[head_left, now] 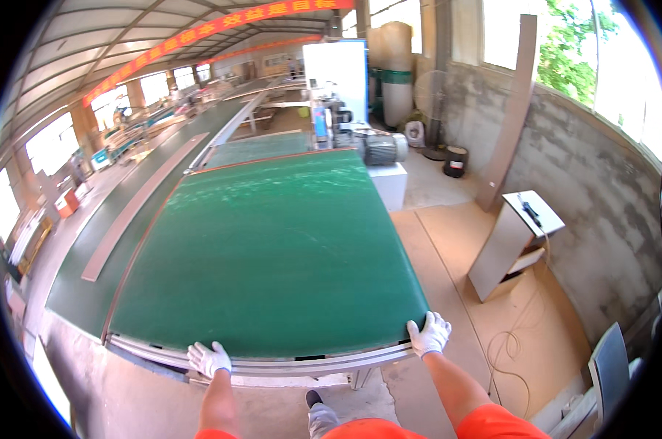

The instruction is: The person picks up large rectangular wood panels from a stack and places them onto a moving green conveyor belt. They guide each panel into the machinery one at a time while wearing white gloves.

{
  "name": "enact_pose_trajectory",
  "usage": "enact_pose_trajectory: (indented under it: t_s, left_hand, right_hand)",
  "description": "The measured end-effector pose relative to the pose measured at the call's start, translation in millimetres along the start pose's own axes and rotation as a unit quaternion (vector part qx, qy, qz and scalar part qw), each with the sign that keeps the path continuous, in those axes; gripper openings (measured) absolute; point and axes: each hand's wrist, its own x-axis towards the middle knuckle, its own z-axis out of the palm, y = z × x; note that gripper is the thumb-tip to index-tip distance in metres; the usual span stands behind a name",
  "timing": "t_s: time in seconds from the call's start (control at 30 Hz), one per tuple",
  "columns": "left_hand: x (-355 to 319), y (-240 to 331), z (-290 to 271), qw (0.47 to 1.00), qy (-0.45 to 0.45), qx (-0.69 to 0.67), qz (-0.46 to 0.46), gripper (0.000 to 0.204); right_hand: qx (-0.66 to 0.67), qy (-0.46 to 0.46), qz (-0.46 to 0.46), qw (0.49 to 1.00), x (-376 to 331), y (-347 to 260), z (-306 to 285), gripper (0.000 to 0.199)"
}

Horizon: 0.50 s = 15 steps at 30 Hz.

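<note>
In front of me lies a wide green conveyor belt [272, 249], framed at its near end by a silver metal rail [331, 364]. My left hand [210, 358], in a white glove, rests on this rail left of the middle, fingers apart and nothing in them. At the belt's near right corner is my right hand [429, 334], gloved too. Its fingers are spread and touch the corner, holding nothing. Along the left side runs a darker green belt [82, 293], on which a long brown board [140, 212] lies lengthwise.
Machinery with a grey electric motor [384, 150] stands at the belt's far end. To the right are a small white cabinet [503, 249] with a dark tool [530, 214] on top, a loose cable [508, 351], a black drum [455, 162] and a tall board [512, 110] leaning on the wall.
</note>
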Motion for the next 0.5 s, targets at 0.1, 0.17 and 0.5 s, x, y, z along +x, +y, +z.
enact_pose_trajectory:
  t_s: [0.1, 0.17, 0.5]
  left_hand:
    - [1, -5, -5, 1.000, -0.001, 0.025, -0.002, 0.076]
    - [2, -2, -5, 0.999, -0.005, 0.035, 0.014, 0.077]
    - [6, -7, 1, 0.999, 0.017, 0.026, 0.013, 0.073]
  right_hand:
    - [0.006, -0.029, 0.037, 0.999, 2, -9, -1, 0.075]
    - [0.003, -0.027, 0.028, 0.999, 0, -4, 0, 0.076]
    - [0.017, -0.010, 0.007, 1.000, 0, -5, 5, 0.070]
